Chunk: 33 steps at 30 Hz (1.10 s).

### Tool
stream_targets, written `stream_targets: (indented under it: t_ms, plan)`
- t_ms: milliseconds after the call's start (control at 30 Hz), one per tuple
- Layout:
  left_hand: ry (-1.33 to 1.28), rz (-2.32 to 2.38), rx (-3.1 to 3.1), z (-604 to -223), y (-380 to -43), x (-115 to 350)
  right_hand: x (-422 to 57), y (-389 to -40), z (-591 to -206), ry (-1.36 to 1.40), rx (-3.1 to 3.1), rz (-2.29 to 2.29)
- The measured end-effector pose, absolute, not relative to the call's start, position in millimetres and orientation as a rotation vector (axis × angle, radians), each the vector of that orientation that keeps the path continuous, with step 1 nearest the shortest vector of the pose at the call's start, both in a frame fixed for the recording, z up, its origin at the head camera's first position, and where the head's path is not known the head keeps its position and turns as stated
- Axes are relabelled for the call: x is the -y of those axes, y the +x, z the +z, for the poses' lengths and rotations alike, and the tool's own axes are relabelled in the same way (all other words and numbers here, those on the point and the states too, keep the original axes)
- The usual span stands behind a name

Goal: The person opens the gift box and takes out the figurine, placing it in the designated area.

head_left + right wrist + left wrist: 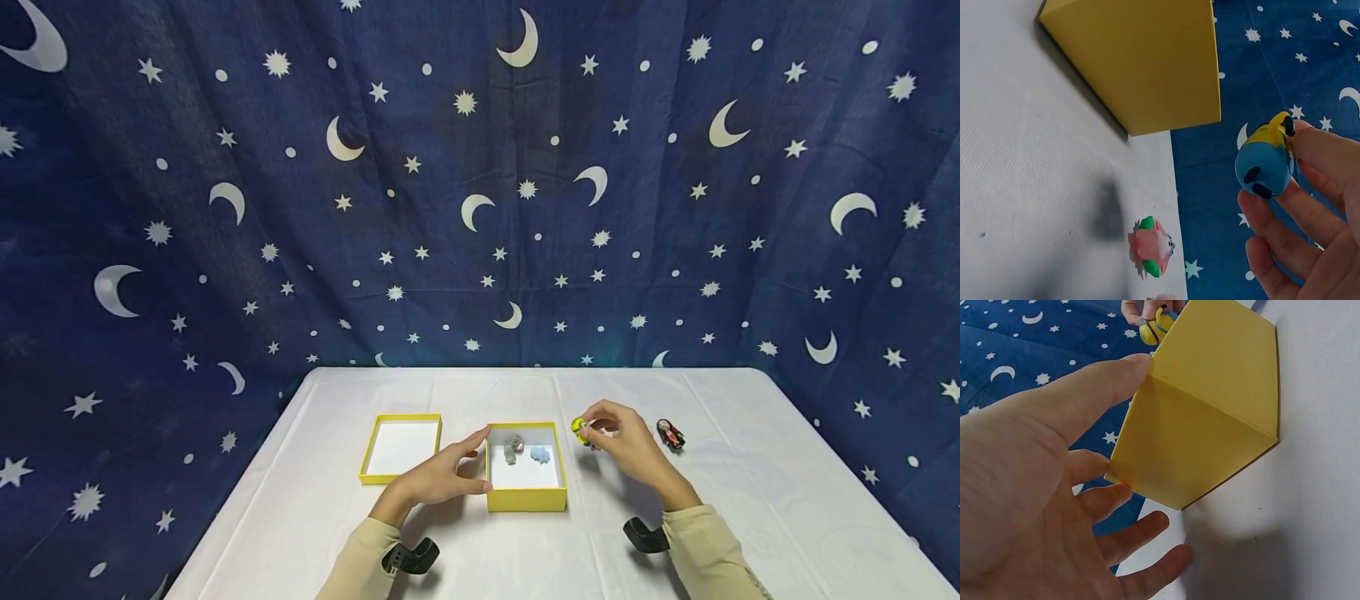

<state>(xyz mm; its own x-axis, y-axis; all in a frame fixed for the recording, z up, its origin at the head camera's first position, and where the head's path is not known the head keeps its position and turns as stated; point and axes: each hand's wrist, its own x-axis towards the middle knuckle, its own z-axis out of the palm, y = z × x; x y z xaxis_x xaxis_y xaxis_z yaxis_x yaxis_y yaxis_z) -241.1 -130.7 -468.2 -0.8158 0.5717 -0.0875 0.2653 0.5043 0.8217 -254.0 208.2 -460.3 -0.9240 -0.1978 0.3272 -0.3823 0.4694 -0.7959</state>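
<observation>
Quickly: 1 shallow yellow tray (401, 450) left of L hand's fingertips; L hand (441, 477), fingers spread, touching 1 yellow box (527, 500); inside, right of fingertips, grey stuff (512, 451) (count unclear) + 1 lt-blue fig (540, 455); R hand (626, 442) pinching 1 yellow-blue fig (579, 427); below its fingers, 1 pink-green fig (1150, 247); right, 1 dark fig (670, 435).

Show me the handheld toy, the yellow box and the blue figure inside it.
Handheld toy (1264, 159): right wrist view, blue lower body.
Yellow box (527, 500): head view, front wall.
Blue figure (540, 455): head view, middle of its body.
</observation>
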Motion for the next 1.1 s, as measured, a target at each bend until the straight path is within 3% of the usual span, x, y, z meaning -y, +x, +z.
stream_targets:
  t_ms: [1100]
  plan:
    - [0.686,1.217,-2.409,-469,-241,131,-235,-254,-471,0.506,2.444,1.520]
